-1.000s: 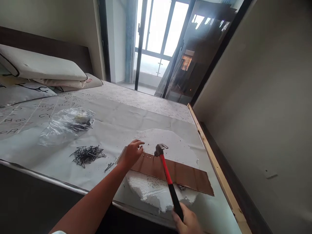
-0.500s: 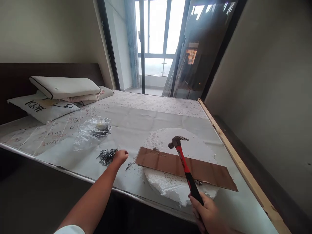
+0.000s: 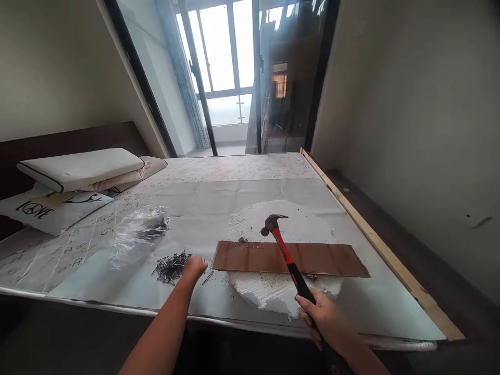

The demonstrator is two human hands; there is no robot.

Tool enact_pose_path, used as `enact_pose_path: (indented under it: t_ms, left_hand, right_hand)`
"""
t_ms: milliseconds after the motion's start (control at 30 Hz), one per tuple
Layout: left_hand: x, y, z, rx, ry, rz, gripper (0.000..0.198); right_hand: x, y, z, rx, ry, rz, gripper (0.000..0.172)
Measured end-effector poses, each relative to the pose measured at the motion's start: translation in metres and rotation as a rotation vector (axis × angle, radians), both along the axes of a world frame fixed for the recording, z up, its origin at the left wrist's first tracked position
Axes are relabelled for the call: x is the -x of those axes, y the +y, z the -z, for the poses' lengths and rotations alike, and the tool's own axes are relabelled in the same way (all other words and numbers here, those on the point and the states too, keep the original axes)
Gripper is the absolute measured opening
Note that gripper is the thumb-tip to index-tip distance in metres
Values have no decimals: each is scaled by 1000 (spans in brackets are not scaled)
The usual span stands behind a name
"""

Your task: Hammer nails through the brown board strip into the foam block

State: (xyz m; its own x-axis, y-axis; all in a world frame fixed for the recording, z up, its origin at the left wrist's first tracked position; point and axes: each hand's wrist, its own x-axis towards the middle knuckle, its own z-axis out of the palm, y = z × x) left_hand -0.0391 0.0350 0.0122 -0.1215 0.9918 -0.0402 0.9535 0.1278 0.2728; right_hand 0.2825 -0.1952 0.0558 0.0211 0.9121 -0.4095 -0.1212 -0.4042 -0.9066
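My right hand (image 3: 321,312) is wrapped round the black grip of a claw hammer (image 3: 284,248) with a red neck. Its metal head is raised over a brown strip of board (image 3: 324,259). A short row of nail heads shows on the board's left part. Beneath the board lies a white foam slab (image 3: 258,291) with broken edges. My left hand (image 3: 195,267) is closed at the right side of a pile of nails (image 3: 172,266); its fingertips face away, so what they pinch is hidden. A few loose nails (image 3: 208,276) lie between that hand and the board.
A clear plastic bag (image 3: 142,229) with dark contents lies behind the nails. Everything rests on a pale sheet over a mattress (image 3: 219,171). Pillows (image 3: 84,169) are stacked at the left by the headboard. A wooden rail (image 3: 363,226) runs along the right edge; glass doors stand behind.
The view has tilted and shifted, so the room appears rotated. My left hand stays closed beside the nail pile, and my right hand still holds the hammer over the board.
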Motion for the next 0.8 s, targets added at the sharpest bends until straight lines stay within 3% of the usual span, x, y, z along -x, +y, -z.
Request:
enact_pose_path:
  t_ms: [67,167,267,400,500,800]
  left_hand:
    - [-4,1,-18,-115,-66,-20,13]
    - [-27,-5,-42,-368,-387,7,32]
    - [-72,-19,-52,-380,-609,128,44]
    - [-138,-34,-48,-198,-695,367,28]
    - [-171,-36,-41,-126,-666,419,20]
    - [-193,-30,-34,-182,-504,472,17]
  right_hand:
    - [-3,1,-3,6,17,-2,35]
    - [-5,3,-9,25,32,37,36]
    - [-7,2,-17,15,54,55,34]
    - [-10,-1,-25,0,58,44,32]
    - [-13,-3,-25,-1,34,48,32]
    - [-22,-11,-21,24,23,64,36]
